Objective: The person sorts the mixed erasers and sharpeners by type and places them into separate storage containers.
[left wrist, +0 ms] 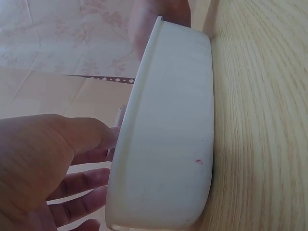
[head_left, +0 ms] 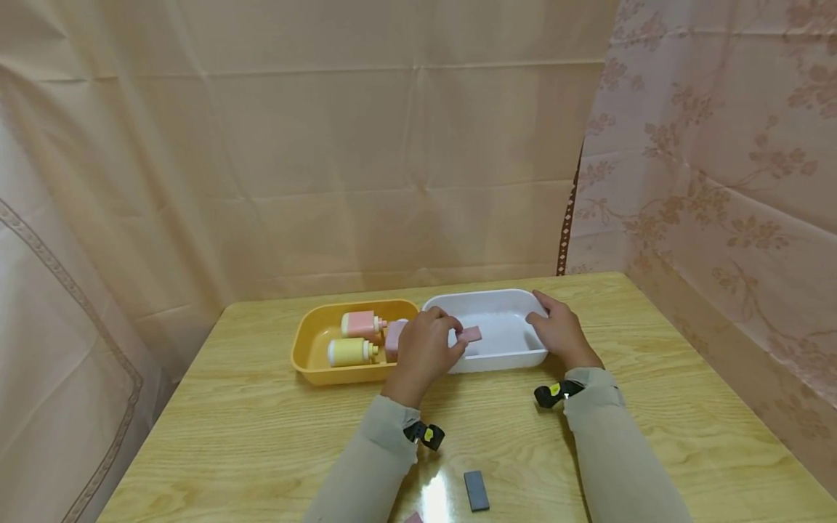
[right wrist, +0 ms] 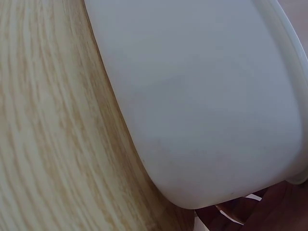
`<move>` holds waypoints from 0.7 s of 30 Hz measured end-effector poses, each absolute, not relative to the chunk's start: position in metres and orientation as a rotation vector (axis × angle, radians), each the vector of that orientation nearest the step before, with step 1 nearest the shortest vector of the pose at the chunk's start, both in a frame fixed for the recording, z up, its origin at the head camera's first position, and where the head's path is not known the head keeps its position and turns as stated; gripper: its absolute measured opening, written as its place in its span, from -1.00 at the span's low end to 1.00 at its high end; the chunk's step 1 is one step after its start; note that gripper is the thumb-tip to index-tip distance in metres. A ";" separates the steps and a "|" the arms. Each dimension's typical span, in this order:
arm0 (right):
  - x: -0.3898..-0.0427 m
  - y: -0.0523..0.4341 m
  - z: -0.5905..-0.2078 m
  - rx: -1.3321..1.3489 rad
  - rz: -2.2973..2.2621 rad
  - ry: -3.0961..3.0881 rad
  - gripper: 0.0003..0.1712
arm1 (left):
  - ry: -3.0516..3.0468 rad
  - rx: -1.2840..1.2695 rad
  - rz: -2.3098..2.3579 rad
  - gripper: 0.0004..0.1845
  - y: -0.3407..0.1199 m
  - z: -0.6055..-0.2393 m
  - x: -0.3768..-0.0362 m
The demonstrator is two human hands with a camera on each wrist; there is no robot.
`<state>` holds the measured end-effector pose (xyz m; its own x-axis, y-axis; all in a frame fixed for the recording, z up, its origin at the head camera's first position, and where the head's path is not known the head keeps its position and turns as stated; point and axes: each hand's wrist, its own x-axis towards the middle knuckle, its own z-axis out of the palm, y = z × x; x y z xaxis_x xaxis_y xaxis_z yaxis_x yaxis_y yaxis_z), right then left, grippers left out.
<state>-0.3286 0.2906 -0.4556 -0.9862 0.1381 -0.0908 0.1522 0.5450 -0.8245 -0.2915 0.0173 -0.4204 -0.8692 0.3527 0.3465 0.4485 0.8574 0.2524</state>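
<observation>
I have the left hand [head_left: 428, 349] pinching a pink block [head_left: 469, 334] over the white tray [head_left: 503, 359], while the right hand [head_left: 561, 333] grips that tray's right end. I can't tell whether the block touches the floor. I judge the work partway along: a pink bottle [head_left: 361, 322] and a yellow bottle [head_left: 349, 352] already lie in the yellow tray [head_left: 353, 376], but a grey block [head_left: 476, 491] and a pink piece [head_left: 415, 518], cut off by the frame, remain on the table [head_left: 261, 436].
</observation>
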 end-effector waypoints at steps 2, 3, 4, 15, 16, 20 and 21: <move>-0.329 0.290 -0.456 0.256 -1.468 2.751 -0.21 | -2.735 -0.613 -0.475 -0.78 0.017 -0.421 -0.291; -0.329 0.290 -0.456 0.256 -1.469 2.752 -0.21 | -2.729 -0.617 -0.475 -0.77 0.017 -0.421 -0.291; -0.329 0.291 -0.456 0.257 -1.470 2.752 -0.21 | -2.725 -0.620 -0.477 -0.77 0.017 -0.421 -0.291; -0.329 0.291 -0.457 0.254 -1.482 2.750 -0.22 | -2.722 -0.619 -0.488 -0.78 0.017 -0.423 -0.292; -0.329 0.291 -0.457 0.253 -1.481 2.751 -0.22 | -2.720 -0.620 -0.487 -0.78 0.017 -0.423 -0.292; -0.329 0.292 -0.458 0.248 -1.478 2.755 -0.22 | -2.733 -0.619 -0.493 -0.78 0.017 -0.423 -0.293; -0.329 0.292 -0.458 0.249 -1.478 2.755 -0.22 | -2.741 -0.616 -0.496 -0.79 0.017 -0.422 -0.293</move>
<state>-0.3294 0.2918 -0.4582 -0.9874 0.1369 -0.0796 0.1420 0.5430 -0.8276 -0.2925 0.0174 -0.4220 -0.8674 0.3567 0.3470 0.4557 0.8496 0.2656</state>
